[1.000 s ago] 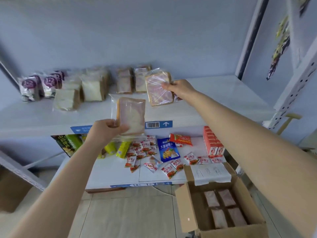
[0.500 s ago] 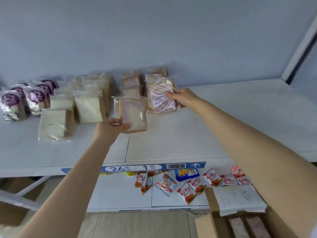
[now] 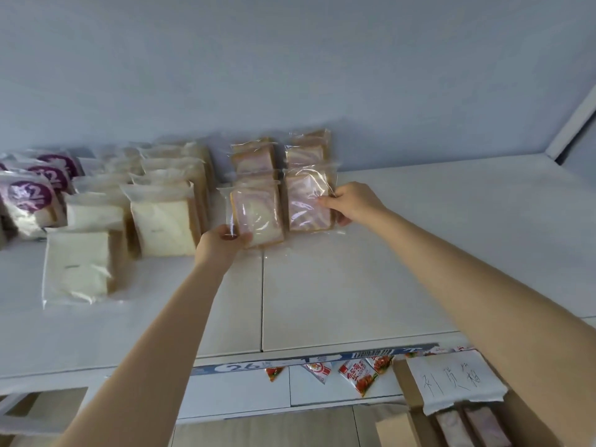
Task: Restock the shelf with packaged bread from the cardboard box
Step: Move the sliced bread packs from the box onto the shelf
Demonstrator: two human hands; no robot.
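A: State of the left hand?
B: Thumb and fingers pinch the lower left corner of a pink-swirl bread packet, upright at the front of a row on the white shelf.
A: And the right hand?
B: Fingers curl round the right edge of a second packet, fronting the adjoining row.
A: The cardboard box?
B: Lower right, below the shelf edge, open; boxed packets lie inside.

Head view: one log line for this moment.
left hand: holds pink bread pack at shelf | right hand: holds striped bread pack beside it | box: packs inside
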